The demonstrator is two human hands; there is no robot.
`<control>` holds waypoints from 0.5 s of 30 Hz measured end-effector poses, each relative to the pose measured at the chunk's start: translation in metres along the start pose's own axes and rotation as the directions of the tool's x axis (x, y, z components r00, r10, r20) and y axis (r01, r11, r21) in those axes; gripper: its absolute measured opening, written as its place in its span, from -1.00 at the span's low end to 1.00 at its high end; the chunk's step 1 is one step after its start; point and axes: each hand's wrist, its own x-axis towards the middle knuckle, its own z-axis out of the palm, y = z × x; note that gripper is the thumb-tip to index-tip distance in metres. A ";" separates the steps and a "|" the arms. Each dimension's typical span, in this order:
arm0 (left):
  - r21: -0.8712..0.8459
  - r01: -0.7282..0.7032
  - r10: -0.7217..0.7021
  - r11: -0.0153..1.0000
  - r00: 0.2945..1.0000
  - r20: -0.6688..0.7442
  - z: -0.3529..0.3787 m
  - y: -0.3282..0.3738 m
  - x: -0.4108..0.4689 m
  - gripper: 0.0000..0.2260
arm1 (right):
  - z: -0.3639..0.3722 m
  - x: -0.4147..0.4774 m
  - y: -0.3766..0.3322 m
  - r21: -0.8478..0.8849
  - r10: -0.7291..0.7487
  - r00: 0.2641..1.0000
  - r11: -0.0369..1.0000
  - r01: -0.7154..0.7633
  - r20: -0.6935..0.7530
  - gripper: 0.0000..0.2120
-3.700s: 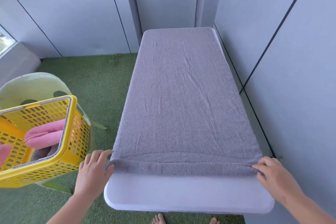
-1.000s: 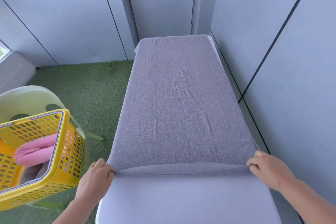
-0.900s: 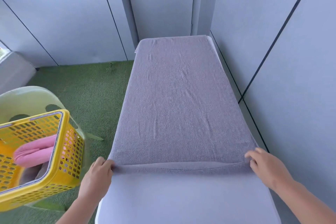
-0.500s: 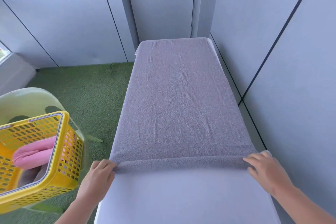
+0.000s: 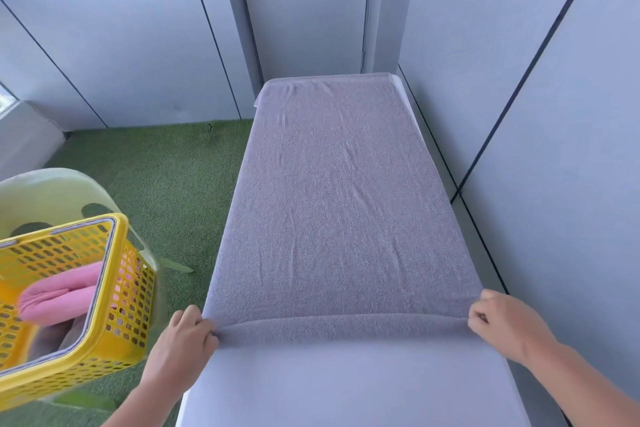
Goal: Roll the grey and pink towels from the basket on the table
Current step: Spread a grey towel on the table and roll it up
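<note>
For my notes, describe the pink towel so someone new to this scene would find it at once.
Start at the long table with the grey towel spread on it. To its left a yellow basket sits on a pale green chair. The pink towel lies bundled inside that basket, the only pink thing in view.

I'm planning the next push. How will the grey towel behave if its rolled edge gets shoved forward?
Probably floppy: the grey towel lies flat with soft wrinkles. The left hand and right hand grip only the roll's ends, so its middle may lag. Its fuzzy pile likely drags on the table.
</note>
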 end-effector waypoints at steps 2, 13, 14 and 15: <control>-0.076 0.050 -0.052 0.996 0.998 -0.022 0.000 0.005 0.003 -0.93 | 0.002 0.005 -0.004 0.072 0.011 0.998 0.997 -0.007 -0.054 -0.76; 0.011 -0.118 0.117 0.993 0.992 0.052 -0.006 0.005 0.002 -0.69 | 0.019 0.000 0.004 -0.045 -0.144 0.988 0.989 0.141 -0.060 -0.85; 0.023 -0.125 0.124 0.992 0.992 0.040 -0.005 0.004 0.003 -0.72 | 0.018 0.001 0.004 -0.069 -0.161 0.987 0.985 0.159 -0.023 -0.82; 0.032 -0.120 0.119 0.992 0.992 0.042 -0.007 0.004 0.004 -0.74 | 0.015 0.000 0.005 -0.081 -0.164 0.986 0.983 0.165 0.018 -0.82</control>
